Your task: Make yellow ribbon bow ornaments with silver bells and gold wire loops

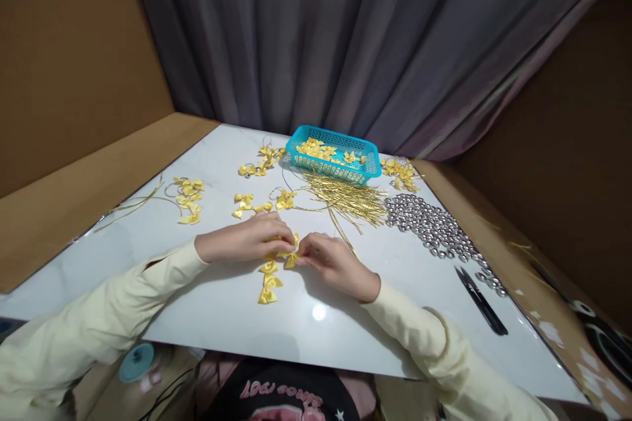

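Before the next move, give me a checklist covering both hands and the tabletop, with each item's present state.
1. Bare left hand and bare right hand both at the small yellow satin bows between them: ok.
2. Bows firmly pinched: cannot tell; the hands partly hide them.
3. Black-handled pointed scissors clear of both hands: ok, lying to the right.
4. Turquoise plastic lattice basket upright, holding yellow bows: ok.
5. Thin shiny gold strands all in one bundle: not ok, some lie apart at the left.
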`<state>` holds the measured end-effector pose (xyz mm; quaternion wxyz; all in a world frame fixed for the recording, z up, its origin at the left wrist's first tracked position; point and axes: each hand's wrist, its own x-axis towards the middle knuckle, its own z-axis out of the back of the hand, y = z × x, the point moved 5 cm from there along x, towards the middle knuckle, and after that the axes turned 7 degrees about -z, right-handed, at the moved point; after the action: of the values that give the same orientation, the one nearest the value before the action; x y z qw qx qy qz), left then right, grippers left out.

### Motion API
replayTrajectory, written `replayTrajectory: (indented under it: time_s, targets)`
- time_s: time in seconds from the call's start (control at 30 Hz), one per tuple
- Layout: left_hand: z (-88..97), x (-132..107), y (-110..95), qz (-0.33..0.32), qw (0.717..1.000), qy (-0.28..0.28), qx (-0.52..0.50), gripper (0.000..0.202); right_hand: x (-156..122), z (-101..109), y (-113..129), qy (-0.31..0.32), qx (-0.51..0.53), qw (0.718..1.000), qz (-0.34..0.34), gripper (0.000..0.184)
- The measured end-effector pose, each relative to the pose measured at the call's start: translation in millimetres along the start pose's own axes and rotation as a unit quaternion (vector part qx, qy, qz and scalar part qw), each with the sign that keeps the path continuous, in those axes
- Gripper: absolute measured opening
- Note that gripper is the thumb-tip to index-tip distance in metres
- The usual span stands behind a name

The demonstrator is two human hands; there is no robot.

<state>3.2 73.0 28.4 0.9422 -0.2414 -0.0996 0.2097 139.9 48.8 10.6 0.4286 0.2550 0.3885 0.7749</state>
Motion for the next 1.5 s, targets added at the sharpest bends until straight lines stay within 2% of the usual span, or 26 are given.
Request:
replayTrajectory:
  time_s: [0.13, 0.33, 0.47, 0.57, 0.7, 0.9, 1.03, 1.23, 1.33, 1.5]
  targets:
    - [1.3, 1.9, -2.0, -0.005, 1.0, -0.018, 0.017, 0.026, 1.0, 7.6, -2.1, -0.023, 0.069, 0.997, -0.022, 0.008]
    - [1.1, 2.9, -7.4, 0.011, 0.995, -0.077, 0.056, 0.024, 2.6, 12.1, -9.6, -0.087, 0.195, 0.975, -0.066, 0.028]
    - [0.9, 2.5, 0.6, 0.029, 0.995, -0.075, 0.063, 0.024, 5.6, 7.2, -18.4, -0.092, 0.229, 0.966, -0.081, 0.033]
    - [8.6, 0.7, 16.4, 0.062, 0.993, -0.069, 0.071, 0.028, 11.7, 5.7, -29.0, -0.087, 0.217, 0.969, -0.08, 0.026]
    - [23.3, -5.5, 37.8, 0.117, 0.985, -0.079, 0.096, 0.035, 21.4, 6.6, -38.6, -0.092, 0.145, 0.983, -0.067, 0.014]
    - [22.8, -14.2, 53.4, 0.166, 0.97, -0.111, 0.14, 0.033, 29.0, 1.6, -27.9, -0.08, 0.029, 0.996, -0.042, 0.008]
    - [18.5, -10.2, 43.5, 0.13, 0.973, -0.122, 0.148, 0.032, 27.7, 1.1, -25.0, -0.082, 0.011, 0.995, -0.048, 0.01]
    - [4.4, -0.5, 14.9, 0.029, 0.994, -0.055, 0.09, 0.03, 21.6, 0.9, -23.3, -0.054, 0.053, 0.996, -0.048, 0.006]
    - [0.9, 0.9, 10.5, 0.019, 0.996, -0.052, 0.073, 0.033, 19.8, 4.0, -20.2, -0.068, 0.09, 0.992, -0.051, 0.007]
    - [8.5, 1.2, 11.2, 0.027, 0.993, -0.09, 0.069, 0.03, 17.5, 8.7, -18.1, -0.121, 0.183, 0.972, -0.086, 0.019]
